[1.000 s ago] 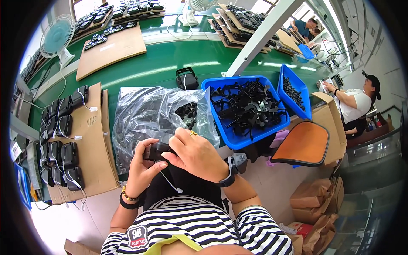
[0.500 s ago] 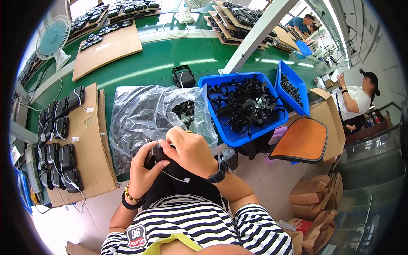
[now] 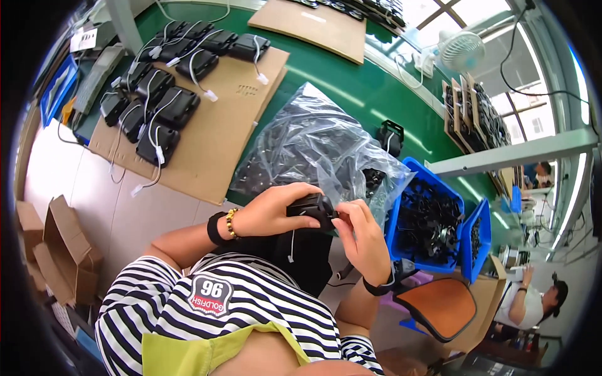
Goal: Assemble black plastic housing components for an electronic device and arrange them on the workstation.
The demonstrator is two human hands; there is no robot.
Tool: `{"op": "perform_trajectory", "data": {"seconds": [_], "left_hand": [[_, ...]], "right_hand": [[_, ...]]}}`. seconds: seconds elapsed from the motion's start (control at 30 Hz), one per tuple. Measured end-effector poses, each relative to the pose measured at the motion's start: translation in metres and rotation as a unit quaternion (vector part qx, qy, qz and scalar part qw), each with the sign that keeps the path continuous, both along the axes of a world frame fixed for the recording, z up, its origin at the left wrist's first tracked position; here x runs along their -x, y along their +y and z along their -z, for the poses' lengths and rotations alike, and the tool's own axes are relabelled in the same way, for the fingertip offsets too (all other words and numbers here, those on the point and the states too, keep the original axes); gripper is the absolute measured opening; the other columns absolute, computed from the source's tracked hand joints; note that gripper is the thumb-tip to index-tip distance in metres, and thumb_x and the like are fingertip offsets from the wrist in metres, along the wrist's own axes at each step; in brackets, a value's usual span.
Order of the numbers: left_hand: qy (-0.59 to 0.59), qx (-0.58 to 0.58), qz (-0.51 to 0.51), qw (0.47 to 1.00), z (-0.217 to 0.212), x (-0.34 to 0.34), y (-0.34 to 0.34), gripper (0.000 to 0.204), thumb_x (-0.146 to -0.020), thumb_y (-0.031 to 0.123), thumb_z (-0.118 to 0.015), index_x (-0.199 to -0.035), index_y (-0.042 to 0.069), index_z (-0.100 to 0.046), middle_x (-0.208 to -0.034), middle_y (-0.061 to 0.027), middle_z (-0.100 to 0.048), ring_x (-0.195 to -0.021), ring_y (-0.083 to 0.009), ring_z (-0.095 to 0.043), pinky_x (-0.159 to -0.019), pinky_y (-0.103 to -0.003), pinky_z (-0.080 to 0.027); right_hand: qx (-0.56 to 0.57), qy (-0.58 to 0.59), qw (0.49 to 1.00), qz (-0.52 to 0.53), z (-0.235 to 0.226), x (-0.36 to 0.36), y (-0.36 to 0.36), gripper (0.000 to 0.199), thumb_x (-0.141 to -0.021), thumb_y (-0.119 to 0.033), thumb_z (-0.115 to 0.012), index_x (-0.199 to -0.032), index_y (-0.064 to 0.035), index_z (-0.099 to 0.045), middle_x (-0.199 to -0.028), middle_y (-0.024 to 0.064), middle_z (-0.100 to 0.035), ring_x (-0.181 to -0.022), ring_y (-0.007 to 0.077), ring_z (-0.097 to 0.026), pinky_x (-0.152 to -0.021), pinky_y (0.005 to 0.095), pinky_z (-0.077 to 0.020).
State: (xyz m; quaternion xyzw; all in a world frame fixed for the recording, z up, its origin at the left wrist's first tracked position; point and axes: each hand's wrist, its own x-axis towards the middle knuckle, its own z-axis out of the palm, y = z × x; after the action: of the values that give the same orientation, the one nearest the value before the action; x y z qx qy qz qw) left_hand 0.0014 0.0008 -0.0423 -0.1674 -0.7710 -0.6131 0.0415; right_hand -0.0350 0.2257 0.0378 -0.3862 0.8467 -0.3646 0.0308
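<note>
My left hand wraps round a black plastic housing, thumb below and fingers above. From the housing a white cable hangs down, ending in a small white connector. At the housing's right end, my right hand pinches the edge with thumb and fingertips; whether a smaller part is between them is hidden. Just beyond both hands lies a clear plastic bag with dark parts showing through it. A similar black housing with a white cable stands behind the bag, on the green table.
To the left, a cardboard sheet carries several black housings with white cables. At right are a blue bin of black brackets, a smaller blue bin and an orange stool seat. A person is farther right.
My view has swung left, so the table and bins appear farther right. The housing is now held more level, and my right hand has moved from over it to its right end.
</note>
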Motion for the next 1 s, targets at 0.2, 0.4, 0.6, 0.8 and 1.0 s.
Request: {"op": "perform_trajectory", "data": {"seconds": [0.2, 0.4, 0.6, 0.8, 1.0], "left_hand": [[0.032, -0.035, 0.047, 0.998, 0.009, 0.000, 0.001, 0.058, -0.084, 0.020, -0.086, -0.132, 0.003, -0.059, -0.106, -0.0097, -0.066, -0.096, -0.0171, -0.064, -0.085, -0.031, -0.051], [-0.050, -0.067, 0.081, 0.993, 0.002, 0.003, -0.002, 0.058, -0.085, 0.025, -0.085, -0.130, -0.001, -0.059, -0.114, -0.0131, -0.069, -0.104, -0.0216, -0.067, -0.093, -0.033, -0.052], [-0.093, -0.116, 0.060, 0.987, 0.004, 0.004, -0.005, 0.054, -0.086, 0.015, -0.084, -0.133, 0.001, -0.060, -0.118, -0.0065, -0.068, -0.108, -0.0112, -0.063, -0.096, -0.029, -0.050], [-0.089, -0.098, 0.084, 0.988, 0.003, 0.004, -0.003, 0.053, -0.087, 0.013, -0.083, -0.133, 0.000, -0.060, -0.119, -0.0059, -0.067, -0.109, -0.0105, -0.061, -0.097, -0.029, -0.049], [-0.128, -0.143, 0.083, 0.978, 0.007, 0.004, -0.005, 0.054, -0.088, 0.010, -0.082, -0.135, -0.001, -0.057, -0.118, -0.0043, -0.066, -0.109, -0.0095, -0.060, -0.096, -0.026, -0.048]], "right_hand": [[-0.137, 0.057, 0.989, 0.008, 0.003, 0.000, -0.002, 0.014, -0.095, -0.006, -0.069, -0.105, -0.0001, -0.062, -0.085, 0.0114, -0.058, -0.063, 0.0286, -0.057, -0.060, 0.0354, -0.0475], [-0.022, 0.073, 0.992, 0.096, 0.011, -0.007, -0.019, 0.014, -0.095, -0.009, -0.071, -0.103, -0.0011, -0.063, -0.078, 0.0086, -0.055, -0.059, 0.0247, -0.054, -0.058, 0.0338, -0.0456], [0.058, 0.020, 0.996, 0.067, 0.002, -0.004, -0.013, 0.017, -0.094, -0.011, -0.072, -0.104, -0.0010, -0.063, -0.083, 0.0090, -0.056, -0.064, 0.0212, -0.057, -0.060, 0.0332, -0.0460], [-0.081, -0.008, 0.995, 0.061, 0.011, 0.003, 0.006, 0.019, -0.093, -0.009, -0.073, -0.108, 0.0001, -0.065, -0.095, 0.0110, -0.060, -0.073, 0.0200, -0.059, -0.066, 0.0323, -0.0488], [0.108, -0.029, 0.993, 0.032, 0.011, 0.003, -0.007, 0.018, -0.093, -0.010, -0.073, -0.105, 0.0004, -0.066, -0.097, 0.0112, -0.060, -0.072, 0.0222, -0.060, -0.067, 0.0333, -0.0496]]}}
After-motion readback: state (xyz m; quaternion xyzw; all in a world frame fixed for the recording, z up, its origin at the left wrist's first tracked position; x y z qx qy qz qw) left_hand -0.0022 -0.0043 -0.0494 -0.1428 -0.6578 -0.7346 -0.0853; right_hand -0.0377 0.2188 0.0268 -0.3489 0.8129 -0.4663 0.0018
